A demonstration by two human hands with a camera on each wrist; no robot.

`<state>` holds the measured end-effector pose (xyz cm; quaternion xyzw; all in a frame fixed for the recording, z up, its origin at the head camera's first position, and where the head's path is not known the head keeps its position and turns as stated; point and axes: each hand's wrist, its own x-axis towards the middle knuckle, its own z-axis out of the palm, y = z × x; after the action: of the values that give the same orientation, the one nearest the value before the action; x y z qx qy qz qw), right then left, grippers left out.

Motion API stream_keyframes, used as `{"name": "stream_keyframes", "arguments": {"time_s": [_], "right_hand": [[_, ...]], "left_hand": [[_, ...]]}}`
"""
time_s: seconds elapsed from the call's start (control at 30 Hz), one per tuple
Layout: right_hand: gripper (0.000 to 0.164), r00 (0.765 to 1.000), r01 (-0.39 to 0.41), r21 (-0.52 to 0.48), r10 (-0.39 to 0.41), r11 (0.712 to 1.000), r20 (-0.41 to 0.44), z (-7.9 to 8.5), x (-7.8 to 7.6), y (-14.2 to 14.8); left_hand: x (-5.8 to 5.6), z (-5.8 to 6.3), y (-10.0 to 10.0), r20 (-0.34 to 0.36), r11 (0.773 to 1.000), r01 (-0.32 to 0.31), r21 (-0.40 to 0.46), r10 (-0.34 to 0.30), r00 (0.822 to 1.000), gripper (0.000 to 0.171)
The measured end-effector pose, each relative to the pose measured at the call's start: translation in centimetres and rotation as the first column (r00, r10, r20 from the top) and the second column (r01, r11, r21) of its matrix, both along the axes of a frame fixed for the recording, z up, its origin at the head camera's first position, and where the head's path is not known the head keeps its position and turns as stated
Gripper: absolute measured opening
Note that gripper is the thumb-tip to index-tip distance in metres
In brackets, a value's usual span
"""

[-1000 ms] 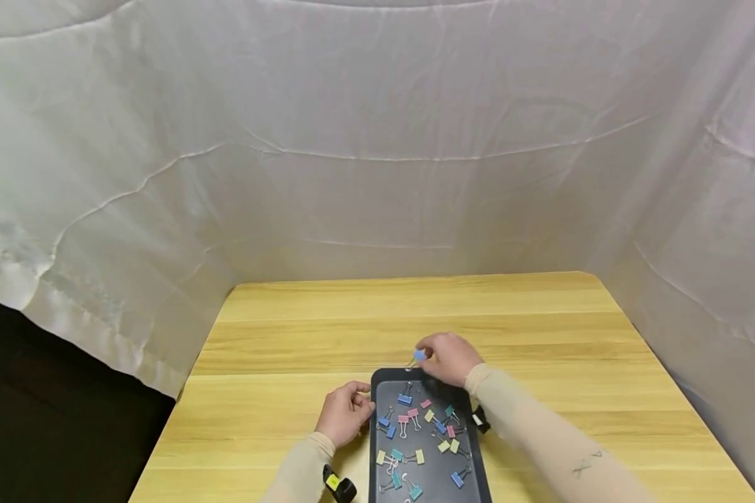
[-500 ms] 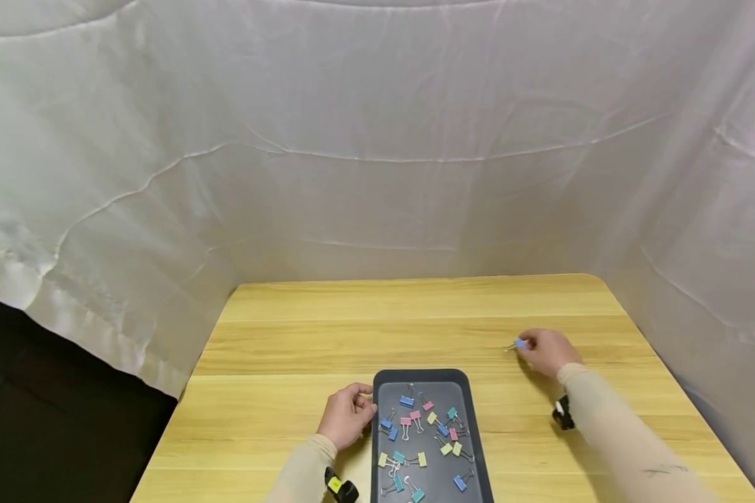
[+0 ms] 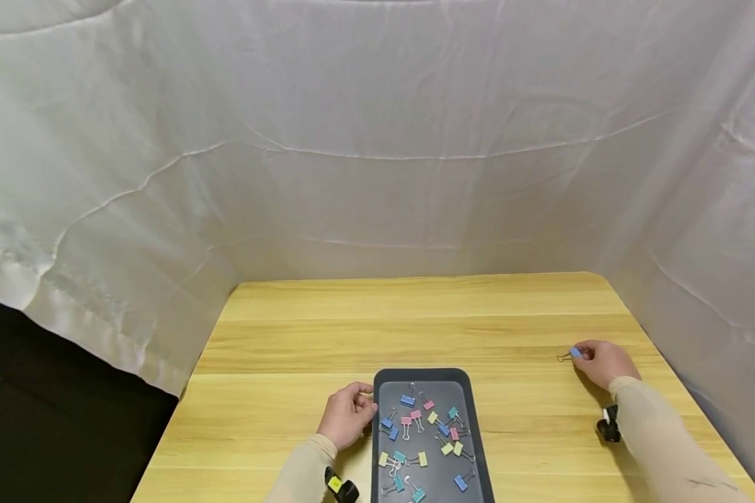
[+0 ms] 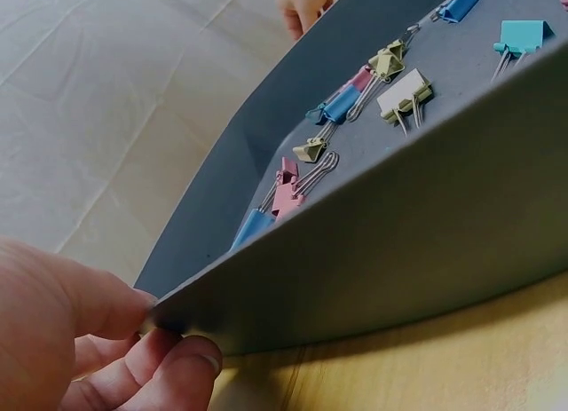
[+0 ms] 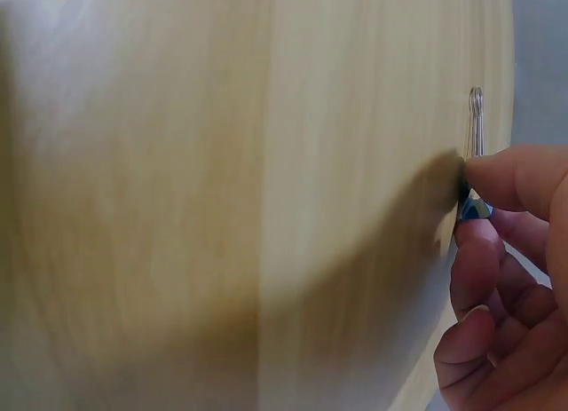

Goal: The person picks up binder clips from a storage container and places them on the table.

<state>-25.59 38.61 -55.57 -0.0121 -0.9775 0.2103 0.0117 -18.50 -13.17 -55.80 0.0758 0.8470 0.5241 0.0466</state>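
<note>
A dark grey tray [image 3: 420,376] lies at the table's near edge, holding several small binder clips [image 3: 406,421] in blue, pink, yellow and teal. At its left side, my left hand [image 3: 347,415] holds the rim by its fingertips. The left wrist view shows these fingers [image 4: 111,309] bent at the tray's edge. Far to the right of the tray, my right hand [image 3: 606,364] pinches a blue binder clip [image 3: 575,352] between thumb and fingers, wire handles pointing left. In the right wrist view the clip's body [image 5: 477,209] is partly hidden by the fingertips.
The pale wooden table [image 3: 289,335] spreads behind and on both sides of the tray. A light grey curtain [image 3: 384,195] hangs along the back and sides. A dark area [image 3: 50,405] shows beyond the table at the left.
My right hand has carried the blue binder clip from above the tray's far end across to the table's right side. The left hand stays at the tray's left rim.
</note>
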Motion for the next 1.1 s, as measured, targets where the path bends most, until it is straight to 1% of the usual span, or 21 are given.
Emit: {"name": "stream_keyframes", "arguments": {"time_s": [0.23, 0.37, 0.47, 0.63, 0.77, 0.87, 0.97, 1.1], "right_hand": [[0.034, 1.0, 0.012, -0.008, -0.012, 1.0, 0.007, 0.7, 0.7, -0.3], [0.037, 1.0, 0.02, -0.01, -0.021, 1.0, -0.021, 0.9, 0.8, -0.6], [0.039, 0.998, 0.038, -0.023, -0.039, 0.999, -0.051, 1.5, 0.8, -0.9], [0.034, 0.994, 0.043, -0.043, -0.048, 0.998, -0.103, 2.5, 0.4, -1.9], [0.031, 0.988, 0.017, -0.045, -0.024, 0.999, -0.153, 2.9, -0.2, -3.5], [0.031, 0.984, -0.021, -0.061, 0.01, 0.998, -0.176, 3.1, -0.8, -5.3], [0.031, 0.986, -0.056, -0.089, 0.041, 0.994, -0.165, 3.4, -1.3, -7.4], [0.03, 0.982, -0.109, -0.1, 0.092, 0.989, -0.163, 3.6, -1.9, -10.4]], "left_hand": [[0.1, 0.1, 0.0, 0.006, 1.0, -0.001, 0.003, 0.001, 1.0, 0.028], [0.2, 0.3, -0.1, 0.012, 1.0, 0.0, 0.003, 0.0, 1.0, 0.028], [0.3, 0.3, 0.0, 0.02, 1.0, 0.001, 0.012, -0.001, 1.0, 0.028], [0.4, 0.1, 0.1, 0.036, 1.0, -0.001, 0.025, 0.001, 0.999, 0.027], [0.3, 0.1, 0.1, 0.048, 0.999, -0.004, 0.034, 0.002, 0.999, 0.027], [0.3, 0.1, 0.1, 0.05, 0.999, -0.005, 0.041, 0.003, 0.999, 0.027], [0.3, -0.2, 0.1, 0.048, 0.999, -0.004, 0.046, 0.002, 0.999, 0.028], [0.2, -0.4, 0.1, 0.049, 0.999, -0.006, 0.052, 0.004, 0.999, 0.027]]}}
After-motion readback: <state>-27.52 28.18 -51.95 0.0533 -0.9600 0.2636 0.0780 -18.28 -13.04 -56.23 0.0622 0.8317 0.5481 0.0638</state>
